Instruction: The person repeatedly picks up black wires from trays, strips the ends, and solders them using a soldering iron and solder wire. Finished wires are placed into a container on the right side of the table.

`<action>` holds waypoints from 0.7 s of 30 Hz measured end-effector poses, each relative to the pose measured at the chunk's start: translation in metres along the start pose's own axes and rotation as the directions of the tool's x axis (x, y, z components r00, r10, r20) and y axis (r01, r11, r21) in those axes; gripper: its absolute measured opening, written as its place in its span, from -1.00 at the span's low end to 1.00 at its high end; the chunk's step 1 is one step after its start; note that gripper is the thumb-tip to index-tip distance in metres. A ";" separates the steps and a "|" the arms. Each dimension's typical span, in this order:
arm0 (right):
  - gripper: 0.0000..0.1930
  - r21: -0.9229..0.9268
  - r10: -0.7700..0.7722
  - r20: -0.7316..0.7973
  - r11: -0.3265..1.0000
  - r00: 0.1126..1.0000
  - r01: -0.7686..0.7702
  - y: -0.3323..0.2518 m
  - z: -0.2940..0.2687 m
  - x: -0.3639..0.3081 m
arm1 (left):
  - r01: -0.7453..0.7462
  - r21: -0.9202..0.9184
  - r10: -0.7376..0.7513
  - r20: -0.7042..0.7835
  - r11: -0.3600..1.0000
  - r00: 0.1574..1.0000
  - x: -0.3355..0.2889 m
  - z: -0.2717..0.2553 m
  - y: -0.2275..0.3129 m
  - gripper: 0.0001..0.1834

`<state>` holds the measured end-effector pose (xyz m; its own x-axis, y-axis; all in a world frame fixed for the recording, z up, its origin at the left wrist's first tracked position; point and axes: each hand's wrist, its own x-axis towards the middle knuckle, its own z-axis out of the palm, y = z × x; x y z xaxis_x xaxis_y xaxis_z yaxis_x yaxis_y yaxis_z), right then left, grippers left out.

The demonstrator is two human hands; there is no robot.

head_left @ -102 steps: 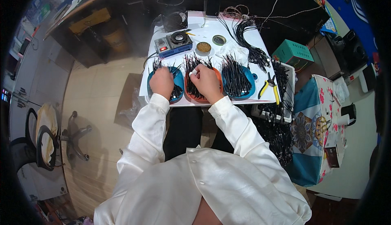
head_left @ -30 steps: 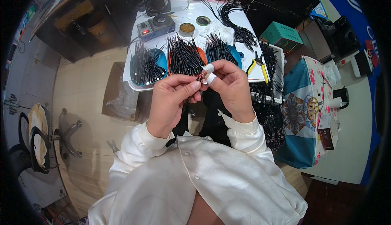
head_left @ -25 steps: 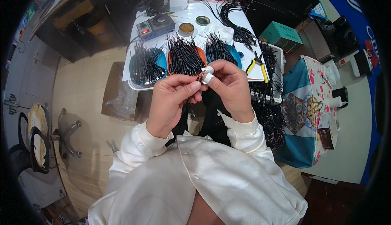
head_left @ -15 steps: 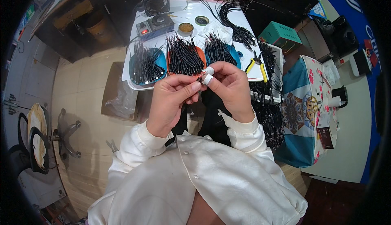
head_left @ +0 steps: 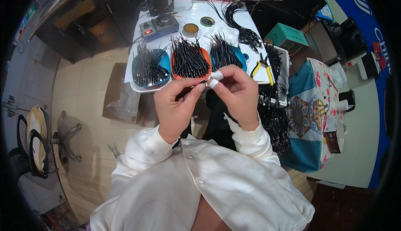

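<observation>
Between my two hands, in front of the table, is a short black cable (head_left: 203,81), its end at my fingertips. My left hand (head_left: 177,101) pinches the cable between thumb and forefinger. White tape wraps the thumb and forefinger of my right hand (head_left: 239,95), which are closed at the cable's end; the thin tip they grip is mostly hidden. Just beyond my hands stand an orange bowl (head_left: 207,58) and, on either side, a left blue bowl (head_left: 166,61) and a right blue bowl (head_left: 241,56), each full of short black cables.
On the white table (head_left: 194,9) stand a device with a red light (head_left: 158,28), a round tin (head_left: 191,29) and yellow-handled pliers (head_left: 263,69). A bundle of black cables (head_left: 238,20) lies at the far right. A cardboard box (head_left: 115,93) sits on the floor to the left.
Reddish wire ends showed at my fingertips before; now a dark cable end shows there. My left hand has turned slightly, with its lower fingers curled in more.
</observation>
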<state>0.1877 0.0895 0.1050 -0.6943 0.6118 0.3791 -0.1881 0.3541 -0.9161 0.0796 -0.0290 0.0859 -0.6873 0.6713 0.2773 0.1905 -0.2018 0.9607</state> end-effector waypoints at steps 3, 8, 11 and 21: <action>-0.75 -0.442 -0.470 0.020 0.788 0.883 0.429 -0.001 0.012 -0.008 | -0.195 0.088 0.202 -0.081 0.977 0.976 0.003 0.002 -0.004 -0.85; -0.88 0.179 0.100 -0.066 0.980 0.993 -0.087 0.001 0.002 -0.007 | 0.214 -0.429 -0.178 0.122 0.878 0.976 0.007 -0.009 -0.003 -0.90; -0.80 0.348 0.156 -0.007 0.926 0.988 -0.143 0.002 -0.008 0.000 | 0.393 -0.552 -0.296 0.261 0.735 0.919 0.009 -0.015 -0.001 -0.92; -0.84 0.244 0.213 0.131 0.940 0.968 -0.240 0.000 -0.002 0.005 | 0.275 -0.458 -0.223 0.165 0.845 0.961 0.003 -0.006 0.001 -0.94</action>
<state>0.1858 0.0937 0.1071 -0.8032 0.5753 0.1543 -0.1796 0.0131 -0.9837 0.0733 -0.0310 0.0877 -0.5872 0.8077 0.0535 -0.3489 -0.3122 0.8836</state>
